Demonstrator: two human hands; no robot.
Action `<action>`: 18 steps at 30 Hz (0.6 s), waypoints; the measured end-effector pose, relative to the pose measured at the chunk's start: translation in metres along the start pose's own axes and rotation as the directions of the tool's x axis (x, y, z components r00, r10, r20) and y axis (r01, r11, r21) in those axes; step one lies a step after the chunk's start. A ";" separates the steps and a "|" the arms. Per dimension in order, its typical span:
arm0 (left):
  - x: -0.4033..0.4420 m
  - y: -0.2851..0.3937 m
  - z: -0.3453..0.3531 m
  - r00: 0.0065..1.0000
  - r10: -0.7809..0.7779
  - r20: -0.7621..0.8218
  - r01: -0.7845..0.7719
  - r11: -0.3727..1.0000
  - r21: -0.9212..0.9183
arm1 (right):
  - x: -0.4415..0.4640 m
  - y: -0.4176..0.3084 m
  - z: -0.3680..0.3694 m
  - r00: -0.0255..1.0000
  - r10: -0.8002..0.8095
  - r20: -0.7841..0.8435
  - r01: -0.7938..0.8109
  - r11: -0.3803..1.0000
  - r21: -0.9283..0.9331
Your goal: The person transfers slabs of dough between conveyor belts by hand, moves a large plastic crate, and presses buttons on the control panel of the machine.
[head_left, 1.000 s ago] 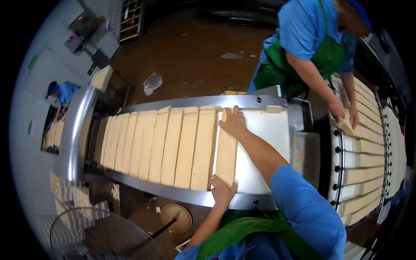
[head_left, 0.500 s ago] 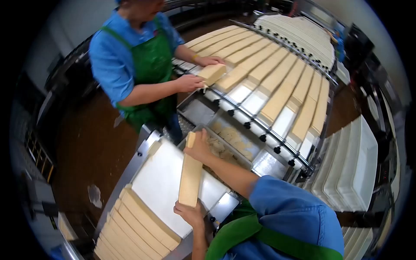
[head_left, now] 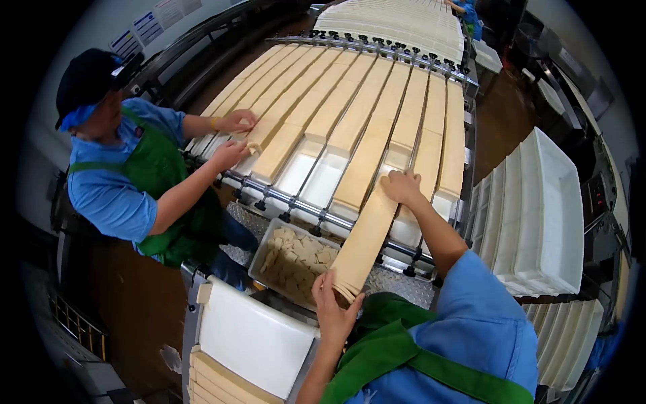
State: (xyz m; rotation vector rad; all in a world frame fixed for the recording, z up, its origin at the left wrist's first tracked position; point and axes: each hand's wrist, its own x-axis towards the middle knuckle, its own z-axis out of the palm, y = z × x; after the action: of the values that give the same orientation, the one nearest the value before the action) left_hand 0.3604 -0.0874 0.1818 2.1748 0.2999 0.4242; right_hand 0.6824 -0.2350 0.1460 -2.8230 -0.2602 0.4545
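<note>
Gripping a pale slab (head_left: pixel 367 236), left hand (head_left: pixel 334 312) and right hand (head_left: pixel 404 188) sat mid-frame. The upper belt (head_left: pixel 327 178) was mostly filled; perhaps several slabs (head_left: pixel 214 378) remained lower left.

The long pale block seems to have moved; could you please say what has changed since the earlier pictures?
The long pale block has left the narrow belt, its far end now over the wide conveyor; the camera turned too. The left hand still holds the block's near end, the right hand the far end. The co-worker stays beside that conveyor.
</note>
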 end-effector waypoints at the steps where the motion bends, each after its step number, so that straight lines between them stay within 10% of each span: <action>1: 0.002 -0.003 0.006 0.999 -0.005 0.051 0.007 0.999 -0.038 | 0.011 0.002 0.003 0.998 -0.024 -0.062 0.021 0.999 -0.046; 6: 0.016 0.002 0.024 0.992 -0.071 0.102 0.082 0.990 -0.111 | 0.042 0.005 0.000 0.996 0.068 0.063 -0.067 0.997 -0.024; 18: 0.069 0.002 0.079 0.981 -0.117 0.153 0.144 0.973 -0.179 | 0.052 0.023 0.006 0.936 -0.030 -0.351 -0.010 0.994 -0.110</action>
State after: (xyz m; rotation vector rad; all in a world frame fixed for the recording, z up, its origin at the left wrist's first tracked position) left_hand 0.4553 -0.1213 0.1526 1.9738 0.3089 0.2136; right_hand 0.7319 -0.2445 0.1188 -2.9403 -0.2304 -0.0771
